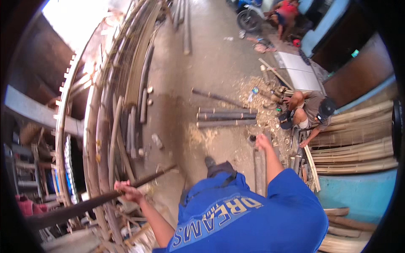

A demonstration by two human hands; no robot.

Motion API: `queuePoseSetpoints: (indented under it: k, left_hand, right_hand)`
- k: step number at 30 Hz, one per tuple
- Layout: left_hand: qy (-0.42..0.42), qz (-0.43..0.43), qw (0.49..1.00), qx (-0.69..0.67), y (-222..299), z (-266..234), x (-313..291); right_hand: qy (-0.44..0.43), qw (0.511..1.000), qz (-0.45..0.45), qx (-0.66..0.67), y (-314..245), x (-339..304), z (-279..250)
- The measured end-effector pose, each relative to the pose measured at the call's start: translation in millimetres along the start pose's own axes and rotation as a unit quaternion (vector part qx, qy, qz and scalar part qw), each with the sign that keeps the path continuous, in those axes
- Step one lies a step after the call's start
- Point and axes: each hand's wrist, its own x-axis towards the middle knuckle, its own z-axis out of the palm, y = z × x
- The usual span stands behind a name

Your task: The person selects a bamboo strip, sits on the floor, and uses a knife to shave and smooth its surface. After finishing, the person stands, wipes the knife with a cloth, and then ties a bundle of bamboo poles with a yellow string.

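My left hand (128, 192) is closed around a long dark bamboo pole (84, 208). The pole slants from the lower left edge up to a thin end in front of me. Out to the right, my right hand (264, 142) is raised with its fingers curled; whether anything is inside them is too blurred to tell. A small dark round thing (252, 138) shows just beside those fingers. Below that hand, cut bamboo lengths (259, 168) lie on the floor. More cut poles (226, 117) are laid side by side a little farther ahead.
Long bamboo poles (135, 63) lean along a rack on the left. At the right, a seated person (310, 111) works among wood shavings (249, 90) beside stacked bamboo slats (358, 139). Farther back are another person (288, 12), a motorcycle (249, 19) and white panels (299, 69).
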Motion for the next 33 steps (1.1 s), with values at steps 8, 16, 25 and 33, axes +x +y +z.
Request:
queuePoseSetpoints:
  k: [8,16,25,33]
  left_hand:
    - [0.026,0.034,0.995,0.085,14,36,-37]
    - [-0.06,0.086,0.986,0.129,19,64,-75]
    - [-0.097,0.104,0.985,0.094,22,45,-86]
    - [-0.028,0.109,0.991,0.066,10,-12,-78]
  right_hand:
    - [0.007,0.998,0.044,-0.046,-58,25,-2]
    - [-0.027,0.983,0.001,-0.182,52,28,47]
    - [0.054,0.985,0.048,-0.159,124,-74,12]
    - [0.242,0.912,-0.037,-0.33,187,-174,-94]
